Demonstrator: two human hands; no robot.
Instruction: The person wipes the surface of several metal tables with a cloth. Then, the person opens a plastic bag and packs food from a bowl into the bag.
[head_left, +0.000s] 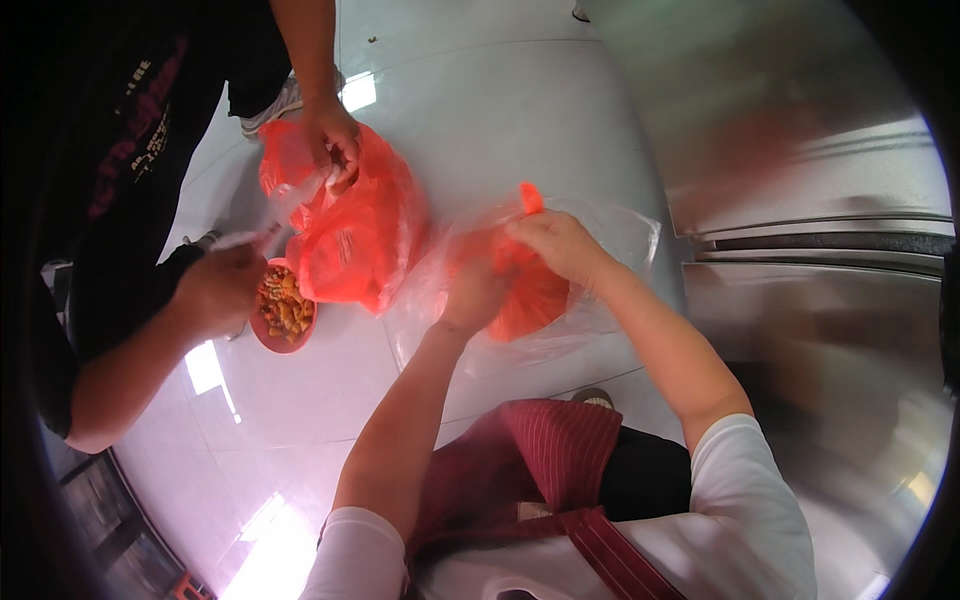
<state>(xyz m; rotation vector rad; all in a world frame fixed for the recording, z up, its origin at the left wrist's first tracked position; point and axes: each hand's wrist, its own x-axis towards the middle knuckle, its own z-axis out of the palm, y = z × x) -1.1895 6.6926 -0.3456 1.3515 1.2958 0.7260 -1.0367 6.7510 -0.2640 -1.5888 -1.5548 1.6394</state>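
A full red plastic bag (531, 304) stands before me, with a clear plastic bag (626, 236) spread loosely around it. At the red bag's gathered top, my right hand (555, 240) pinches the plastic, and a twisted red end sticks up above its fingers. My left hand (480, 289), blurred, is at the left side of that same top; its fingertips are hard to make out, and whether it grips the plastic does not show. Left of the clear bag lies another, larger red plastic bag (360, 244), its mouth touched by a co-worker's hand.
A co-worker stands at the left, both hands near the larger bag. Below them, a red bowl (281, 346) of diced food sits on the tiled floor (315, 405). Stainless steel cabinet fronts (810, 300) rise at the right. A dark rack (112, 510) is at the lower left.
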